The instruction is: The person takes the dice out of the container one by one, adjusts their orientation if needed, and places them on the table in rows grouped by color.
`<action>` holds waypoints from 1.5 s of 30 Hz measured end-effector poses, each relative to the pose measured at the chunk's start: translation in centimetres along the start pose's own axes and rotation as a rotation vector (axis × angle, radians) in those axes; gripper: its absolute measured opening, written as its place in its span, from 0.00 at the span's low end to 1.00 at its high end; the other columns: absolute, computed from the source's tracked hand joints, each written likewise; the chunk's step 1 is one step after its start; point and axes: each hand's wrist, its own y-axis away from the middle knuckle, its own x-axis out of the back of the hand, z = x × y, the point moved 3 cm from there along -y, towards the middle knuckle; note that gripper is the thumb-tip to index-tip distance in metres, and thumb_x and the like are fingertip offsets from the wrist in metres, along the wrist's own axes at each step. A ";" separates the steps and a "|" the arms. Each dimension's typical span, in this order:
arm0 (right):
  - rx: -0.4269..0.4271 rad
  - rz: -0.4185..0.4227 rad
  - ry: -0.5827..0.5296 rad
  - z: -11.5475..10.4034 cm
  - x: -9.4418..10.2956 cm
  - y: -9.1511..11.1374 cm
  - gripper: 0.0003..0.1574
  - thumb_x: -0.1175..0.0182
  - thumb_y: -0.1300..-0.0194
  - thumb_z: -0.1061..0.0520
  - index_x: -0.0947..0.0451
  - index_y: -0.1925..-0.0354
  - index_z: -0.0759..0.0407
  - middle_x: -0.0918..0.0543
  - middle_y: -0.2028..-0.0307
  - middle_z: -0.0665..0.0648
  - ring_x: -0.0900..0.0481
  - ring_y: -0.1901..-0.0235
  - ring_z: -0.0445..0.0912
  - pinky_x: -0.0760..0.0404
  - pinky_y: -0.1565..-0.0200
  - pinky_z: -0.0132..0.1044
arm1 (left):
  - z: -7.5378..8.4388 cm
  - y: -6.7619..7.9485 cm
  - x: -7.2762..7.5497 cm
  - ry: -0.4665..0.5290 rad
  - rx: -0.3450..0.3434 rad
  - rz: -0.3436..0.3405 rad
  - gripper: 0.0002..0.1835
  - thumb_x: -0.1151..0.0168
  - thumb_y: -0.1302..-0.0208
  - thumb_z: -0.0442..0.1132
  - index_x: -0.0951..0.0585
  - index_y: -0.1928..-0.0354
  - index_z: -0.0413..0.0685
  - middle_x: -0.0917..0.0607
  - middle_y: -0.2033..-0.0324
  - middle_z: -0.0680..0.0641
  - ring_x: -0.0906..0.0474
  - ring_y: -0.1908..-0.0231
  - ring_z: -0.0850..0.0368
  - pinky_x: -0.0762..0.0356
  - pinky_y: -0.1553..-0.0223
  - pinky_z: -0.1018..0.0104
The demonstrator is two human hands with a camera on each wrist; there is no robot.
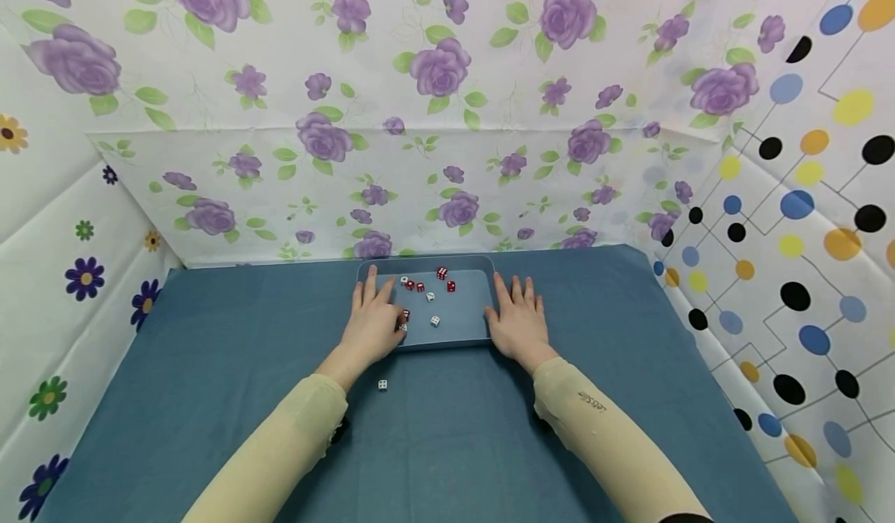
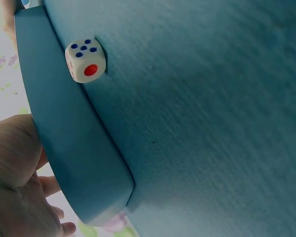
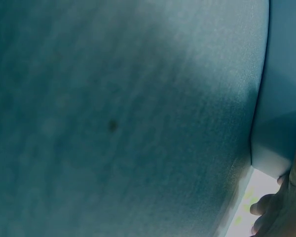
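Observation:
A shallow blue tray (image 1: 457, 340) holds several red and white dice, among them a red die (image 1: 450, 286) and a white die (image 1: 435, 321). My left hand (image 1: 369, 322) rests at the tray's left side, fingers spread forward and thumb inside by a partly hidden red die (image 1: 406, 315). At the right rim lies my right hand (image 1: 519, 322), its fingers straight and apart, the thumb by the edge. Another white die (image 2: 86, 60) is on the cloth in front of the tray, outside it. In the right wrist view only part of the right hand (image 3: 286, 207) shows beside the tray wall.
A blue cloth (image 1: 245, 399) covers the table. Behind the tray hangs a sheet with purple flowers (image 1: 440, 68); a dotted sheet (image 1: 797, 298) stands on the right and a flowered one (image 1: 84, 278) on the left.

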 end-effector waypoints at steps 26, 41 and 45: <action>0.009 0.010 -0.028 -0.1 0.2 0.4 0.45 0.56 0.13 0.40 0.62 0.12 0.44 0.55 0.15 0.69 0.68 0.16 0.65 0.57 0.20 0.63 | -0.7 0.6 0.3 0.087 -0.031 0.102 0.05 0.22 0.36 0.42 0.10 0.65 0.51 0.35 0.21 0.33 0.62 0.17 0.29 0.55 0.22 0.29; 0.003 -0.013 -0.029 0.0 -0.1 0.1 0.44 0.58 0.12 0.39 0.64 0.12 0.43 0.57 0.15 0.68 0.70 0.16 0.64 0.59 0.19 0.62 | -1.7 3.5 1.0 0.253 -0.103 0.234 0.07 0.20 0.38 0.41 0.12 0.65 0.51 0.35 0.21 0.35 0.58 0.17 0.32 0.50 0.24 0.28; 0.010 -0.001 -0.035 0.1 -0.1 0.1 0.44 0.57 0.12 0.41 0.63 0.12 0.45 0.56 0.15 0.69 0.69 0.16 0.65 0.58 0.20 0.63 | -1.7 4.4 1.1 0.270 -0.139 0.259 0.07 0.20 0.37 0.40 0.12 0.64 0.51 0.34 0.21 0.35 0.56 0.17 0.32 0.49 0.25 0.27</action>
